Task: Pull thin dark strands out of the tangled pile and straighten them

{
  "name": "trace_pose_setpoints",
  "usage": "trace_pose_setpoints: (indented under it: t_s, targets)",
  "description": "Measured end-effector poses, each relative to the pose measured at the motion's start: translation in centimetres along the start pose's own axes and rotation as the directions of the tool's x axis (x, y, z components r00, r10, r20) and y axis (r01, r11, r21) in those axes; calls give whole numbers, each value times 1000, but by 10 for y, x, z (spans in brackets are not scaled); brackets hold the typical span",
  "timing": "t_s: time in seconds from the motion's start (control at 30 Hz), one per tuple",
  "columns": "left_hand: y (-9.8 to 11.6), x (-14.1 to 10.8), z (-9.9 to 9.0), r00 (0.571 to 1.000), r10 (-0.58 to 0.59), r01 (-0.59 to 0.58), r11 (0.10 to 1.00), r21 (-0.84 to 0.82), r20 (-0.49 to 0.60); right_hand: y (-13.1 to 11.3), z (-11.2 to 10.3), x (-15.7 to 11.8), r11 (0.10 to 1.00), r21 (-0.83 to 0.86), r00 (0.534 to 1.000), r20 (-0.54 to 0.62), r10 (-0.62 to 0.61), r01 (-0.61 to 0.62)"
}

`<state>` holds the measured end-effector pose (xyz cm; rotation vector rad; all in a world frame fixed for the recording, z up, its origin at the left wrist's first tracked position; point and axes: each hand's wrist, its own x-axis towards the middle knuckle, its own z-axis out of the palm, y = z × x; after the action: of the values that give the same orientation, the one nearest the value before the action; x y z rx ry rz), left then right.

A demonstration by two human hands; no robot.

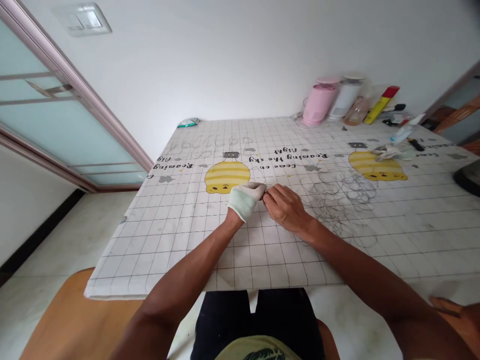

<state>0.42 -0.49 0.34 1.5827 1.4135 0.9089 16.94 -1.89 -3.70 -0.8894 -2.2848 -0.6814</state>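
My left hand, in a white glove, is closed with its fingertips pinched together. Against it, fingertip to fingertip, is my bare right hand, its fingers curled shut. Whatever the two pinch is too small and hidden to make out, though a faint thin arc shows just above them. To the right of my right hand lies a loose tangle of thin dark loops, like wire or thread. Farther back on the left, similar thin rings are spread in rows on the table.
A checked cloth with yellow bear prints covers the table. Along the wall stand a pink cylinder, a white cylinder and a yellow-red box. A glove and a clear bottle lie at right; a green packet sits back left.
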Motion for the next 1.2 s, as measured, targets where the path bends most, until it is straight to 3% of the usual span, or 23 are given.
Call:
trace_pose_setpoints:
  t_s: [0.07, 0.17, 0.33, 0.4, 0.53, 0.73, 0.87, 0.97, 1.07, 1.13, 1.2]
  targets:
    - [0, 0, -1, 1000, -10, 11, 999, 41, -10, 0, -2, 1, 997, 74, 999, 3, 33, -33]
    - [-1, 2, -3, 999, -25, 29, 996, 88, -40, 2, -7, 3, 945, 244, 974, -5, 225, -217]
    - [-5, 5, -2, 997, 58, -36, 948, 317, -59, 11, -13, 10, 694, 458, 812, 119, 572, -556]
    - [-8, 3, 4, 991, 127, -92, 892, 443, -49, 14, -12, 12, 654, 437, 769, 158, 619, -617]
    - [-13, -1, 19, 965, 264, -196, 739, 645, -9, 15, -6, 15, 667, 347, 748, 215, 628, -659]
    - [-14, -4, 24, 953, 288, -255, 604, 755, 91, 16, -6, 15, 542, 405, 669, 312, 674, -736]
    - [-10, -4, 21, 958, 257, -257, 568, 782, 128, 19, -10, 16, 332, 499, 566, 449, 691, -801]
    - [-9, -4, 22, 954, 256, -275, 542, 794, 156, 20, -9, 15, 47, 594, 460, 568, 683, -803]
    - [-13, -3, 24, 943, 284, -308, 544, 780, 174, 20, -5, 12, -247, 637, 374, 676, 635, -731]
    - [-17, -1, 26, 941, 300, -310, 576, 756, 157, 21, -2, 11, -318, 638, 350, 696, 627, -701]
    - [-20, 0, 26, 945, 295, -296, 599, 744, 138, 24, 1, 10, -262, 655, 357, 654, 667, -709]
